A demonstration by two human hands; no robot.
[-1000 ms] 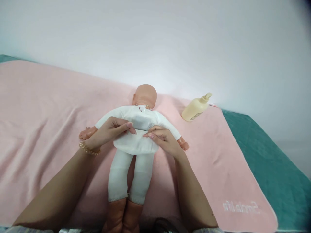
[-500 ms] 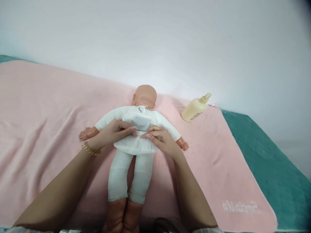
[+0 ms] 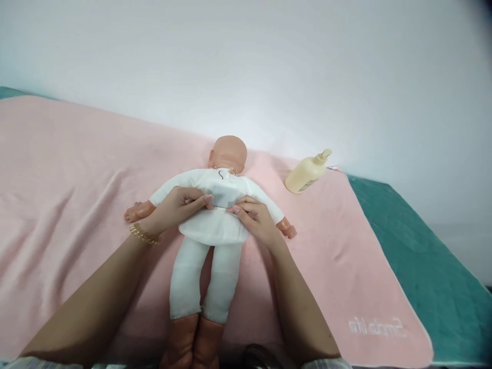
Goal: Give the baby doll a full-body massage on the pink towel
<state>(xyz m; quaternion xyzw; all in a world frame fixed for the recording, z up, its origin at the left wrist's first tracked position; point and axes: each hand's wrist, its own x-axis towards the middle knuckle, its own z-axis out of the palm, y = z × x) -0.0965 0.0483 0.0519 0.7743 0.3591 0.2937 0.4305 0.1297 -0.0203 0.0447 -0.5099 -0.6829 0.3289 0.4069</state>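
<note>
A baby doll (image 3: 209, 233) with a white cloth body lies face down, its bald head (image 3: 229, 151) away from me and its arms spread. A pale grey flat panel (image 3: 225, 196) shows in the middle of its back. My left hand (image 3: 187, 206) pinches the cloth at the panel's left lower corner, thumb against fingers. At the right lower corner, my right hand (image 3: 254, 215) grips the cloth in the same way. A dark line of opening runs between the two hands under the panel. What lies beneath the fingertips is hidden.
A cream pump bottle (image 3: 305, 174) stands right of the doll's head. Under everything spreads a pink blanket (image 3: 330, 287), wrinkled at left, over a green padded surface (image 3: 426, 271). A white wall (image 3: 246, 66) rises behind.
My hands have moved slightly apart along the lower edge of the panel, and more of the grey panel shows. The view has shifted a little.
</note>
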